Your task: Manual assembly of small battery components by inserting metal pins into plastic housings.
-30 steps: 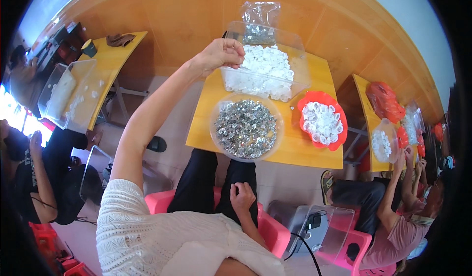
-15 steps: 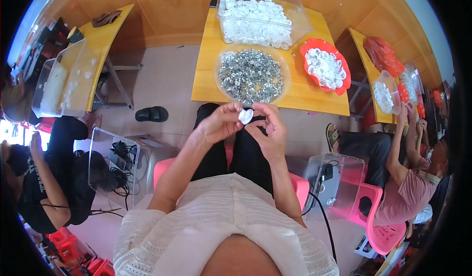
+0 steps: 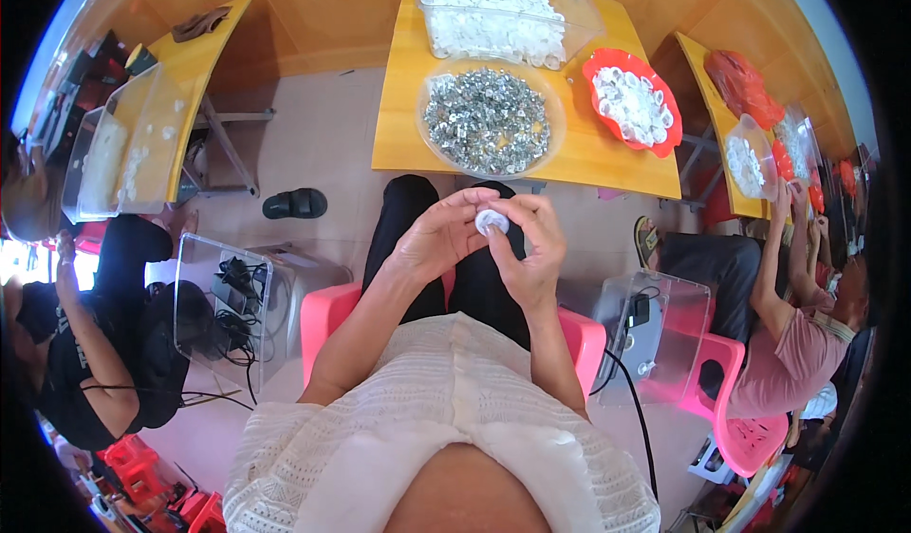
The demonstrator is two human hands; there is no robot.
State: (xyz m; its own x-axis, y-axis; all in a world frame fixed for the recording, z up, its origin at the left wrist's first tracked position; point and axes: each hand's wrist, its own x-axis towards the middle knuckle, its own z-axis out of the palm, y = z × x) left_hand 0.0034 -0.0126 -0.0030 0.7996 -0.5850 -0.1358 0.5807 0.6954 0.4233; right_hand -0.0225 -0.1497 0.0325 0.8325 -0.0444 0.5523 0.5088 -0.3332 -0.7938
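A small round white plastic piece [image 3: 490, 221] is between my two hands, above my lap. My right hand [image 3: 533, 253] pinches it, the thumb pressed on its face and the fingers behind its far edge. My left hand [image 3: 438, 239] curls round its left side, fingertips and thumb at its rim. Just beyond my hands, on the yellow table [image 3: 403, 134], stands a round clear tray [image 3: 443, 160] heaped with small shiny metal parts [image 3: 486, 120]. Behind it a clear plastic bin [image 3: 581, 30] holds many white pieces [image 3: 493, 16]. To the right, a red scalloped dish [image 3: 672, 134] holds more white round pieces [image 3: 630, 106].
Clear boxes with cables [image 3: 237, 291] and a grey device [image 3: 638, 348] flank my pink chair [image 3: 327, 319]. On the right, a person in a pink shirt [image 3: 797, 367] works at another table; on the left sits a person in black [image 3: 90, 362]. A black slipper [image 3: 294, 204] lies on the floor.
The white piece has turned its round face toward me and shifted slightly right. My right thumb has moved onto it, and my left fingers have spread along its far side. The view has tilted a little.
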